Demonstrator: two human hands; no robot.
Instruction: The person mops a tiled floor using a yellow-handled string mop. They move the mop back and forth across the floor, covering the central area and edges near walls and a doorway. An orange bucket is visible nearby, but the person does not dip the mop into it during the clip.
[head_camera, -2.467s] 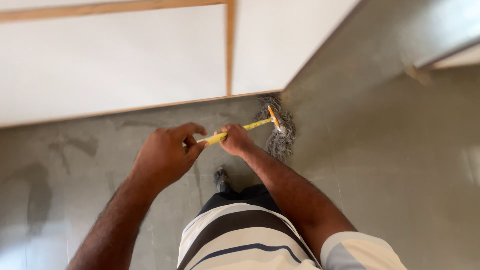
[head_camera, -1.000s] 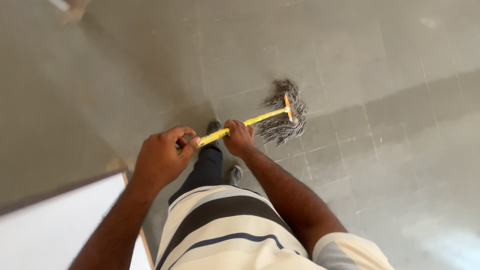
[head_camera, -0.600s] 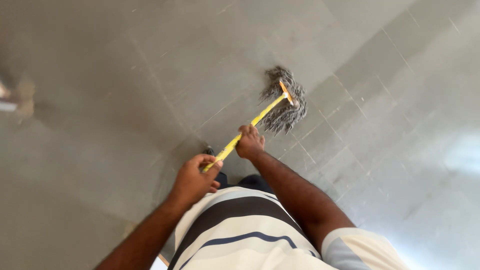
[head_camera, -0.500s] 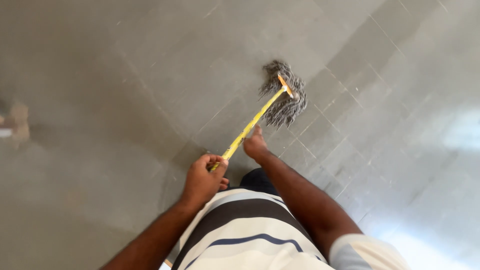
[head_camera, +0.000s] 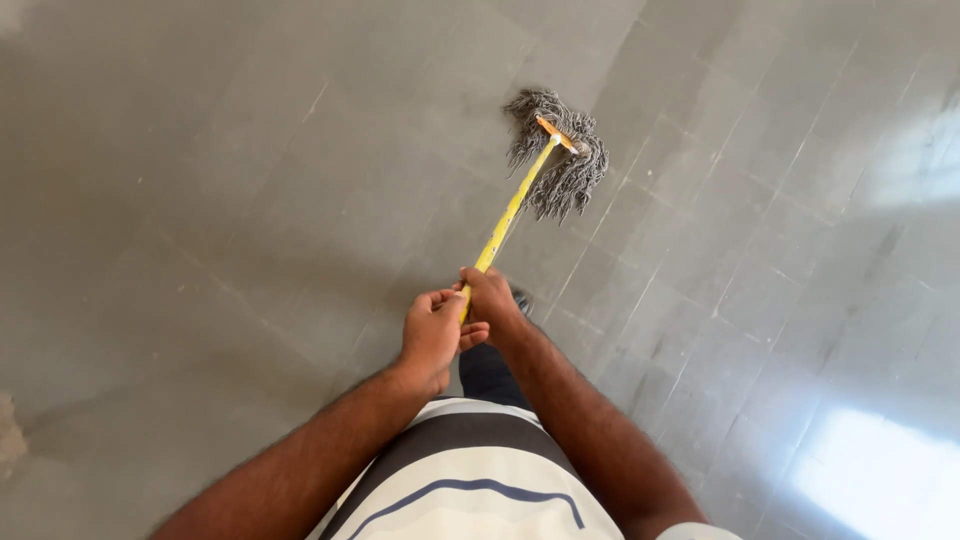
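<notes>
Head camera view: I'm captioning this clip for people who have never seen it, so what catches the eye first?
The yellow mop handle slants up the middle, gripped at its near end by the left hand and right hand. Its grey string head lies spread on the grey tiled floor, with bright glare at the right edge.

Open grey tiled floor (head_camera: 250, 180) lies on every side of the mop head (head_camera: 560, 155), so both hands have free passage left, right and ahead. Nearest the hands are only the yellow handle (head_camera: 505, 220) and what seems to be a dark shoe (head_camera: 520, 298) just below them.
</notes>
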